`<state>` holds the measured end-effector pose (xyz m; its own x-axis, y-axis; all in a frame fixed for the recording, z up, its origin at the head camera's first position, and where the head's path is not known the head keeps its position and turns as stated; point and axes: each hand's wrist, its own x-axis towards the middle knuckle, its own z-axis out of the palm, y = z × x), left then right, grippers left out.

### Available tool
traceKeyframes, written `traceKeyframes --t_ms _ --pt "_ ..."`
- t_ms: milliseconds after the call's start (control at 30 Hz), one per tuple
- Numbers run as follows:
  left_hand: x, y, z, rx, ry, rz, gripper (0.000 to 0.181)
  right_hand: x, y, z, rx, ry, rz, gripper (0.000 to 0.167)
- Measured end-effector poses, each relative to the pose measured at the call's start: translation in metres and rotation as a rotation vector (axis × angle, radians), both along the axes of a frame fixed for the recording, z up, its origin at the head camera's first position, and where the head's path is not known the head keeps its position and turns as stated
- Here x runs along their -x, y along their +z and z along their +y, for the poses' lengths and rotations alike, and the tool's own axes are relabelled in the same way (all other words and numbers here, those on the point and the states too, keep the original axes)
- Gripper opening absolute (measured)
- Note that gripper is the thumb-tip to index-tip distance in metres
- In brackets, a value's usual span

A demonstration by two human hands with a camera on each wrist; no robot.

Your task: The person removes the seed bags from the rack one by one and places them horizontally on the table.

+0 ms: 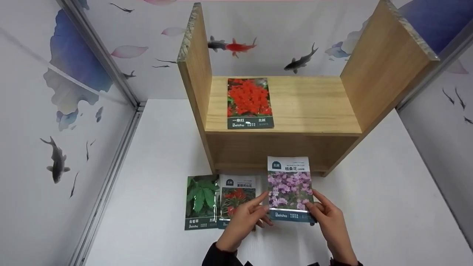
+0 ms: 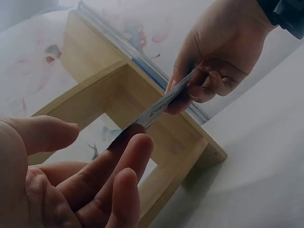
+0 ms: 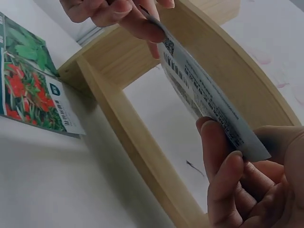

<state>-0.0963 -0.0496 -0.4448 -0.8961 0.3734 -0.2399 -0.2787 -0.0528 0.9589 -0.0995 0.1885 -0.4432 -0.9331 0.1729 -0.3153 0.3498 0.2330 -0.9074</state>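
A seed packet with pink-purple flowers (image 1: 290,188) is held up in front of the wooden shelf. My right hand (image 1: 330,218) pinches its right edge between thumb and fingers. At the packet's left edge, my left hand (image 1: 245,218) touches it with the fingers. In the left wrist view the left thumb (image 2: 50,136) stands apart from the packet (image 2: 156,107). The right wrist view shows the packet's printed back (image 3: 204,90) with a barcode. Below the left hand lies a red-flower packet (image 1: 238,199), partly covered by it, next to a green-leaf packet (image 1: 201,201).
The wooden shelf (image 1: 306,105) has two upright side boards and a lower compartment. On its upper board, towards the left, lies a packet with bright red flowers (image 1: 249,99). White walls with painted fish (image 1: 57,162) enclose the white table (image 1: 147,184).
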Motion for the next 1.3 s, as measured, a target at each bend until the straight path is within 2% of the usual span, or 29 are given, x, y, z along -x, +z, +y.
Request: traceKeyframes --t_ms 267,533,667,867,967,1000,1133,1233,1300 --pt "-0.002 -0.020 -0.003 0.065 0.035 -0.039 0.042 -0.006 -0.026 -0.005 0.028 -0.028 -0.064 0.057" --pt "-0.002 -0.031 -0.003 0.139 0.079 -0.054 0.044 -0.006 -0.046 -0.012 -0.052 0.006 -0.093 0.043" --pt "-0.002 -0.031 -0.003 0.139 0.087 -0.064 0.043 -0.005 -0.053 -0.013 -0.087 0.012 -0.113 0.038" --pt "-0.006 -0.014 -0.005 0.140 0.071 -0.071 0.043 -0.001 -0.061 -0.013 -0.121 0.018 -0.142 0.031" --pt "-0.006 -0.012 -0.005 0.152 0.070 -0.096 0.043 -0.001 -0.066 -0.013 -0.137 0.028 -0.152 0.027" --pt "-0.006 -0.015 -0.004 0.158 0.073 -0.104 0.043 0.000 -0.067 -0.013 -0.143 0.033 -0.158 0.025" --pt "-0.001 -0.039 -0.001 0.193 0.083 -0.117 0.043 0.002 -0.072 -0.013 -0.194 0.060 -0.168 0.023" --pt "0.001 -0.057 0.001 0.242 0.076 -0.078 0.044 0.004 -0.076 -0.014 -0.242 0.079 -0.176 0.022" --pt "0.001 -0.060 0.003 0.291 0.058 -0.044 0.047 0.005 -0.079 -0.014 -0.275 0.093 -0.177 0.020"
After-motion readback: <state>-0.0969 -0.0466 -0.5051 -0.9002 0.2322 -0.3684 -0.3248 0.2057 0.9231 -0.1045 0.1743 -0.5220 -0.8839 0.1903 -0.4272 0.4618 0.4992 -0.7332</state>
